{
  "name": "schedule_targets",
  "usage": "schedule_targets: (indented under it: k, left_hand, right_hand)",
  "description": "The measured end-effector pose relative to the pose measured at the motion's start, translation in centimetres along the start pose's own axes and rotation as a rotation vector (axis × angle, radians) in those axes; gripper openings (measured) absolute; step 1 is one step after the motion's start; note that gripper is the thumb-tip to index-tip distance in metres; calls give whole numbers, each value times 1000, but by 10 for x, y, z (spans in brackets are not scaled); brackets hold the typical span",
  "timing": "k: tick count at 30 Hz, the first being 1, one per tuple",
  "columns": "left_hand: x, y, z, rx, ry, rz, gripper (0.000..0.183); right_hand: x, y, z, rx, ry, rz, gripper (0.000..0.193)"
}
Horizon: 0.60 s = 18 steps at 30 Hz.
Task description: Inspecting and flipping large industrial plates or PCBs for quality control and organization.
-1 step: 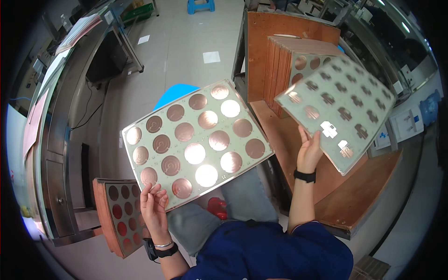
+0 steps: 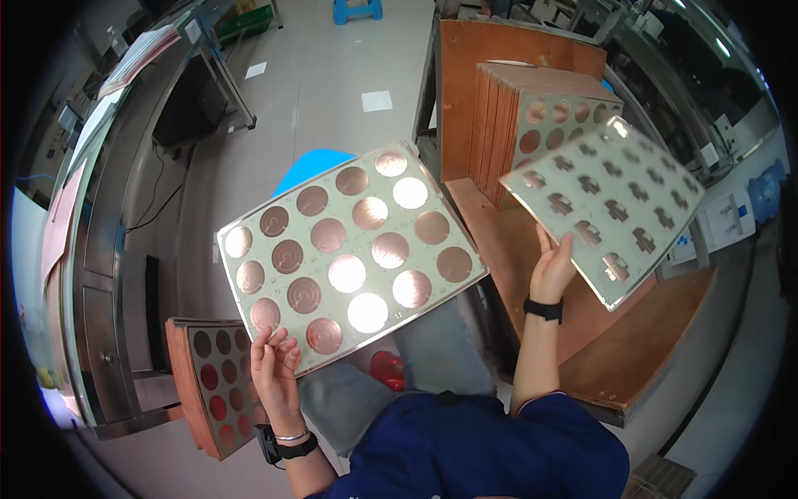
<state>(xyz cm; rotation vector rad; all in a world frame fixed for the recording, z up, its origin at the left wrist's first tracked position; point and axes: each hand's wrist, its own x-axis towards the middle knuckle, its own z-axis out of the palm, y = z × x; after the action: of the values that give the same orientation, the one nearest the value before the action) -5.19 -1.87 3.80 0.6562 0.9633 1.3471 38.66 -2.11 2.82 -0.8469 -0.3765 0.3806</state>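
My left hand (image 2: 274, 362) is closed on the near-left corner of a pale green circuit board panel (image 2: 353, 258). Rows of round copper discs cover the panel, several gleaming in the light. It lies tilted above my knees. On the right, my right hand (image 2: 552, 270) grips the near-left edge of a second panel (image 2: 611, 208), raised at a slant. This one carries rows of copper patches shaped like stubby crosses. The thumb and a fingertip show at its edge; the other fingers are partly hidden.
Beyond the right-hand panel, a thick stack of similar panels (image 2: 499, 125) stands on edge in a brown wooden rack (image 2: 465, 66). Another upright stack (image 2: 220, 382) sits low at my left, beside a metal bench (image 2: 91, 316). A blue stool (image 2: 312, 166) shows partly behind the left-hand panel.
The right-hand panel has tilted, its upper left edge dropping slightly away to the right, uncovering more of the stack behind. My left hand and its panel have stayed still.
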Motion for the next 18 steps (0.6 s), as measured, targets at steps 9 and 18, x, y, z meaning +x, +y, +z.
schedule_targets:
  k: [9, 18]
  left_hand:
    - [3, 8, 11, 3, 21, 25, 30]
    - [7, 1, 18, -58, 2, -10, 31]
  right_hand:
    - [41, 54, -62, -156, 518, 173, 39]
    - [76, 78, -32, -578, 177, 107, 52]
